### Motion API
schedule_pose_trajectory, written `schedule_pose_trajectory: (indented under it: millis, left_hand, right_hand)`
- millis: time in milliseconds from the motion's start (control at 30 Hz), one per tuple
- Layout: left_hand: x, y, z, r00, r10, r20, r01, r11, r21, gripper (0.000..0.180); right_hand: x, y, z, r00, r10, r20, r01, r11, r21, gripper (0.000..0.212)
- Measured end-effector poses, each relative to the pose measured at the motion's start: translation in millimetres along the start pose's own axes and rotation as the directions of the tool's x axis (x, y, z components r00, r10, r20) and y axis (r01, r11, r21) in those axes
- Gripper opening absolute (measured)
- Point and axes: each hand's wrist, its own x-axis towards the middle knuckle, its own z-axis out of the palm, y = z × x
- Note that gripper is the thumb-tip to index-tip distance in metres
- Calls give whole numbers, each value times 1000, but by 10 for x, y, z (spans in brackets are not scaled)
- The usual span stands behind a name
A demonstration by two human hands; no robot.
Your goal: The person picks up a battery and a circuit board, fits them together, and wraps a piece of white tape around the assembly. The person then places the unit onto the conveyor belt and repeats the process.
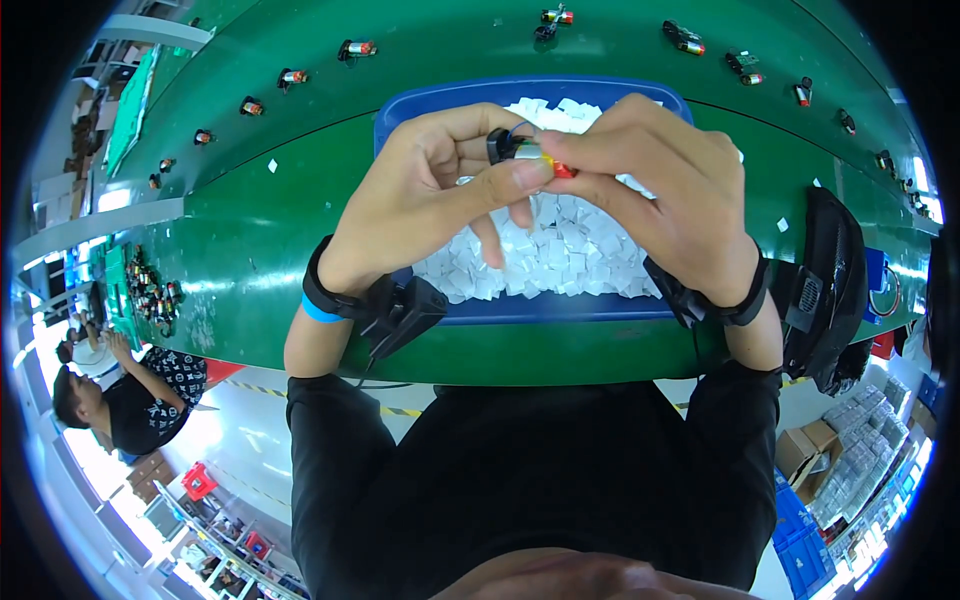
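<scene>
Many small parts (150, 290) lie clustered on the left of the green table (235, 265). The left hand (410, 190) pinches a small cylinder (533, 153) above a blue tray (560, 310) of white pieces (560, 250); the right hand (670, 180) pinches its red end. Farther right sits a black bag-like item (835, 290).

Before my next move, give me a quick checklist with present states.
1. Left hand on the small cylinder: ok, thumb against it.
2. Right hand on it: ok, fingers at the red end.
3. Blue tray below the hands: ok.
4. All white pieces inside the tray: not ok, some lie on the green table.
5. Cylinder's surface under the fingers: cannot tell, covered.
</scene>
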Motion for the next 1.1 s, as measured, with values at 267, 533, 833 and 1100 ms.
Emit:
schedule_pose_trajectory:
  millis: [267,533,833,1100]
  left_hand:
    - [478,45,-335,988,47,-149,0,952,305,35]
    - [1964,-556,-1593,977,109,-182,143,293,945,44]
    - [2063,-515,-941,953,303,-23,-16,122,992,41]
    - [1200,-133,-595,895,443,-58,-198,511,836,19]
  right_hand:
    - [128,-41,46,960,194,-203,-221,968,-119,26]
    - [-33,-225,-11,999,-1,-32,-5,982,-187,25]
    - [-78,-174,106,998,-2,-68,-11,983,-185,33]
    - [21,200,-39,955,143,-261,-207,949,-238,15]
